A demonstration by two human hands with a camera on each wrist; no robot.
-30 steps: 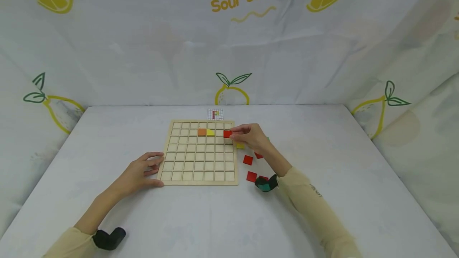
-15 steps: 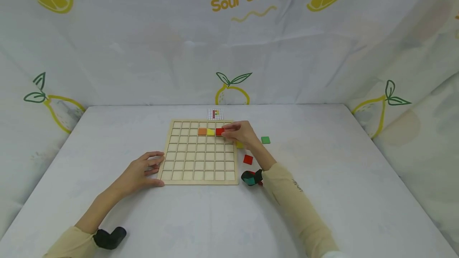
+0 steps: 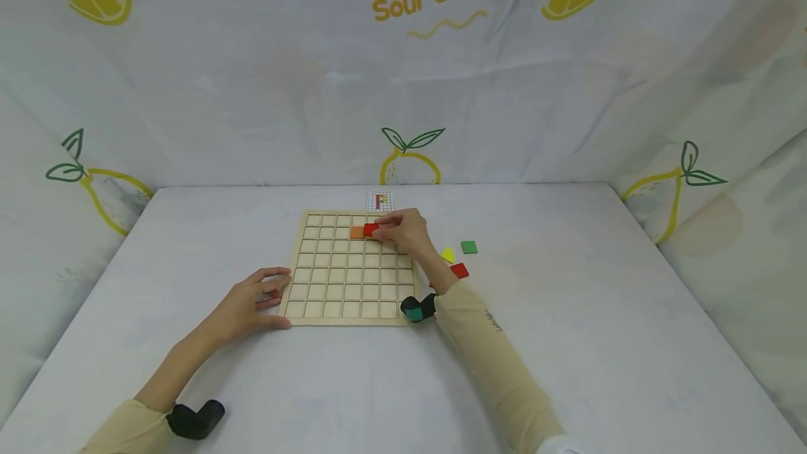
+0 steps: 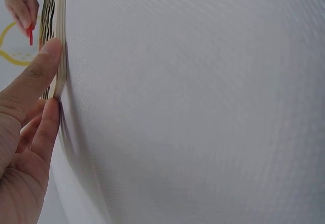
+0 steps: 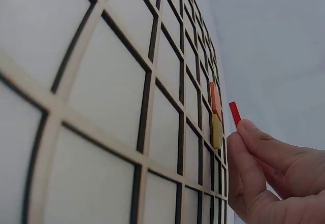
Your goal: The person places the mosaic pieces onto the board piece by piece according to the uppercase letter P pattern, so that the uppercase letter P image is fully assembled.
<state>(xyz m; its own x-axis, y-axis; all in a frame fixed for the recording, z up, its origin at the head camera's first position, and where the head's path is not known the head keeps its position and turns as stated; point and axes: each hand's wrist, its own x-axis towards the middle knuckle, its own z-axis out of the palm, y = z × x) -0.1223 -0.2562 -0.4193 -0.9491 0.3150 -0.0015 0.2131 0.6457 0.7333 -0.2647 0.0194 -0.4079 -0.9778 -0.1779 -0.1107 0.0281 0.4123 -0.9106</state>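
My right hand (image 3: 405,231) pinches a red square tile (image 3: 370,230) between thumb and fingertips over the upper part of the wooden grid board (image 3: 337,321). The right wrist view shows this red tile (image 5: 234,113) tilted on edge, raised off the board. Beneath it, an orange tile (image 5: 215,98) and a yellow piece (image 5: 217,132) sit side by side in the grid. From the head, the red tile hides the yellow piece beside the orange tile (image 3: 356,232). My left hand (image 3: 252,303) touches the board's left edge, thumb at the near corner, fingers (image 4: 45,127) extended along the side.
Right of the board lie a green tile (image 3: 469,247), a yellow piece (image 3: 447,255) and a red tile (image 3: 459,270), partly behind the right forearm. A small printed pattern card (image 3: 381,201) lies beyond the board's far edge. White cloth (image 3: 599,286) covers the table.
My right hand has carried the red tile leftward across the board, from near its right edge to over the yellow piece. The left hand has stayed at the board's edge.
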